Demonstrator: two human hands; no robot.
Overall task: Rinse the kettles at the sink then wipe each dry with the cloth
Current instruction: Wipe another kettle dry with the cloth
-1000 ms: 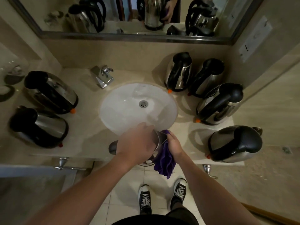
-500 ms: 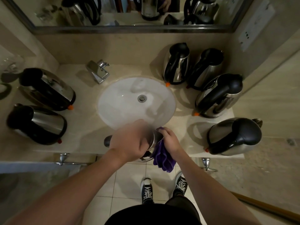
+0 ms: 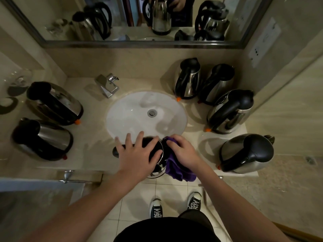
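A steel kettle (image 3: pixel 158 169) with a black lid sits at the front edge of the bench, just in front of the white sink (image 3: pixel 129 117), a purple cloth (image 3: pixel 180 170) bunched against its right side. Two more steel kettles (image 3: pixel 52 103) stand left of the sink, four kettles (image 3: pixel 230 110) right.

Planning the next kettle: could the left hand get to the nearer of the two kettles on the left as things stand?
Probably yes. The nearer left kettle stands in the open on the counter, nothing between, but the left hand rests on the kettle being wiped and must let go.
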